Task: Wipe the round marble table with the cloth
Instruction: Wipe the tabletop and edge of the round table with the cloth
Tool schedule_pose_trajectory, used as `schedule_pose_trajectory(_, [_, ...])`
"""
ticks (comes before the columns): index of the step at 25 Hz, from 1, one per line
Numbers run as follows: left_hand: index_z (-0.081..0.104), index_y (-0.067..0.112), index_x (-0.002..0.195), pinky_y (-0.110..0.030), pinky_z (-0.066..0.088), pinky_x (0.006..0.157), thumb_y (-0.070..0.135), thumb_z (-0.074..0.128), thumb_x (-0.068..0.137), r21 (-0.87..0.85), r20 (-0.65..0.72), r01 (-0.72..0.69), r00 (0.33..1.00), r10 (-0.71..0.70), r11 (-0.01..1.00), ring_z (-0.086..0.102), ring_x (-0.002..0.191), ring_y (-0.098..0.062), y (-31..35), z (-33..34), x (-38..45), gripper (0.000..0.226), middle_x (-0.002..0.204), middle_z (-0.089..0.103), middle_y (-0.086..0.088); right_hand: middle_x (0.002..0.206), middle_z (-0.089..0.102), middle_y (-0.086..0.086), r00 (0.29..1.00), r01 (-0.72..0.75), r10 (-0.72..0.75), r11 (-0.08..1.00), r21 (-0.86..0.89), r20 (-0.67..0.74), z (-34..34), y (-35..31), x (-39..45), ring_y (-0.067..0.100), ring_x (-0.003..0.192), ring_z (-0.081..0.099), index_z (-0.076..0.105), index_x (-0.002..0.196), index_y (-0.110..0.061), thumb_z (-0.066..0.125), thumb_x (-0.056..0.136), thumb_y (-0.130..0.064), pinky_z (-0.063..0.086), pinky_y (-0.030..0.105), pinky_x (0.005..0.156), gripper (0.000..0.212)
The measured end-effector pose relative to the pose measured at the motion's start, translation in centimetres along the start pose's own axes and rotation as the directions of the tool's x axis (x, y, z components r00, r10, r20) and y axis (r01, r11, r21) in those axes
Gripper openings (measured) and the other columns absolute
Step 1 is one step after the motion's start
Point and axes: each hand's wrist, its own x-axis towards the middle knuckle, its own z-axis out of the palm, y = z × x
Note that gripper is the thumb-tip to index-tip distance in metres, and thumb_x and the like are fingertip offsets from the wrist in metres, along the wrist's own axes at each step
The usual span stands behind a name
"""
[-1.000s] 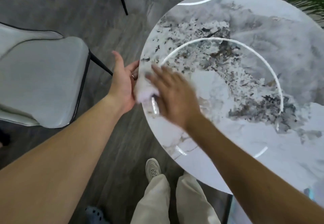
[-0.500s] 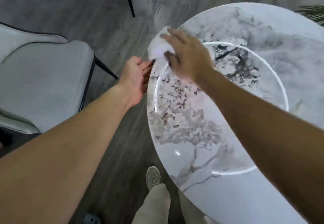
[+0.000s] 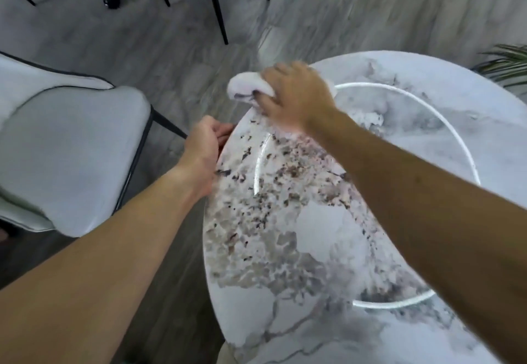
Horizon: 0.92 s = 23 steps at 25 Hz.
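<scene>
The round marble table (image 3: 313, 235) fills the right half of the view, white with grey and brown veining and a bright ring reflection. My right hand (image 3: 296, 95) presses a crumpled white cloth (image 3: 246, 84) at the table's far left rim; part of the cloth hangs past the edge. My left hand (image 3: 204, 147) grips the table's left edge just below that spot, with its fingers curled over the rim.
A pale grey chair (image 3: 65, 158) with black legs stands close to the left of the table. More black chair legs (image 3: 216, 4) stand on the grey wood floor at the back. Green plant leaves (image 3: 504, 64) reach in at the right edge.
My right hand has swept the cloth along the left rim away from me, from beside my left hand to the far edge. My left hand has kept its hold on the rim.
</scene>
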Motion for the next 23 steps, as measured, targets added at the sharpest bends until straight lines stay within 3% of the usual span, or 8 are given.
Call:
schedule_pose_trajectory(3, [0.078, 0.013, 0.094, -0.022, 0.051, 0.056, 0.034, 0.06, 0.09, 0.368, -0.056, -0.178, 0.976, 0.212, 0.913, 0.068, 0.072, -0.021, 1.2, 1.8, 0.7, 0.028, 0.085, 0.075, -0.001, 0.078, 0.068, 0.01, 0.984, -0.178, 0.177, 0.983, -0.045, -0.033, -0.6, 2.5, 2.4, 0.029, 0.075, 0.059, 0.071, 0.086, -0.015, 0.025, 0.101, -0.06, 0.041, 0.036, 0.075, 0.066])
schedule_pose_trajectory(5, [0.08, 0.028, 0.082, -0.013, 0.046, 0.052, 0.034, 0.068, 0.089, 0.434, -0.02, -0.246, 0.959, 0.283, 0.867, 0.063, 0.063, -0.007, 1.2, 2.7, 0.7, 0.015, 0.074, 0.071, 0.012, 0.061, 0.057, 0.004, 0.985, -0.158, 0.158, 0.987, -0.009, 0.067, -0.3, 0.8, 3.4, 0.026, 0.066, 0.06, 0.066, 0.067, -0.019, 0.016, 0.101, -0.063, 0.046, 0.035, 0.07, 0.075])
schedule_pose_trajectory(7, [0.08, 0.028, 0.077, -0.019, 0.046, 0.054, 0.034, 0.071, 0.087, 0.451, -0.015, -0.265, 0.953, 0.304, 0.852, 0.061, 0.061, -0.008, 1.0, 3.3, 0.9, 0.015, 0.071, 0.07, 0.007, 0.063, 0.056, 0.0, 0.993, -0.041, 0.038, 0.999, 0.024, 0.109, 0.0, -0.1, 3.6, 0.027, 0.071, 0.061, 0.067, 0.072, -0.021, 0.022, 0.101, -0.059, 0.039, 0.036, 0.068, 0.066])
schedule_pose_trajectory(10, [0.079, 0.031, 0.068, -0.014, 0.044, 0.043, 0.038, 0.073, 0.087, 0.495, -0.08, -0.251, 0.94, 0.332, 0.831, 0.059, 0.044, 0.004, 1.5, 4.6, 1.5, 0.021, 0.053, 0.068, 0.019, 0.1, 0.075, 0.007, 0.998, -0.007, 0.003, 0.997, 0.073, 0.06, -1.1, 4.0, 3.3, 0.031, 0.093, 0.065, 0.073, 0.109, -0.026, 0.027, 0.102, -0.055, 0.043, 0.037, 0.075, 0.055])
schedule_pose_trajectory(13, [0.077, 0.028, 0.07, -0.012, 0.044, 0.047, 0.041, 0.071, 0.087, 0.546, -0.096, -0.261, 0.925, 0.369, 0.796, 0.061, 0.047, 0.009, 2.5, 6.2, 2.3, 0.022, 0.054, 0.069, 0.025, 0.118, 0.073, 0.008, 0.972, -0.227, 0.221, 0.972, 0.066, 0.082, -3.2, 12.2, 1.9, 0.032, 0.112, 0.065, 0.068, 0.118, -0.024, 0.027, 0.102, -0.055, 0.049, 0.041, 0.093, 0.053])
schedule_pose_trajectory(16, [0.076, 0.018, 0.067, -0.018, 0.051, 0.057, 0.037, 0.068, 0.086, 0.574, -0.023, -0.31, 0.919, 0.394, 0.758, 0.063, 0.052, -0.003, 3.2, 7.8, 2.8, 0.028, 0.056, 0.071, 0.009, 0.12, 0.071, 0.015, 0.894, -0.443, 0.443, 0.896, -0.015, 0.069, -4.3, 16.5, 0.9, 0.036, 0.109, 0.065, 0.068, 0.119, -0.022, 0.027, 0.1, -0.055, 0.046, 0.041, 0.085, 0.055])
schedule_pose_trajectory(19, [0.076, 0.018, 0.077, -0.019, 0.045, 0.047, 0.044, 0.073, 0.081, 0.609, 0.004, -0.335, 0.907, 0.42, 0.719, 0.059, 0.044, -0.001, 3.4, 9.7, 3.0, 0.027, 0.054, 0.07, 0.013, 0.103, 0.074, 0.008, 0.951, -0.3, 0.298, 0.954, 0.018, 0.084, -2.9, 12.5, 2.8, 0.027, 0.094, 0.067, 0.07, 0.11, -0.021, 0.025, 0.101, -0.058, 0.049, 0.036, 0.081, 0.059])
schedule_pose_trajectory(23, [0.069, 0.033, 0.097, -0.024, 0.044, 0.056, 0.061, 0.075, 0.074, 0.706, 0.055, -0.345, 0.897, 0.438, 0.618, 0.067, 0.059, 0.005, 4.1, 12.1, 3.1, 0.037, 0.067, 0.072, 0.029, 0.104, 0.071, 0.005, 0.984, -0.157, 0.152, 0.986, 0.052, 0.097, -2.4, 11.5, 2.8, 0.031, 0.102, 0.064, 0.069, 0.112, -0.026, 0.025, 0.102, -0.058, 0.039, 0.037, 0.074, 0.055])
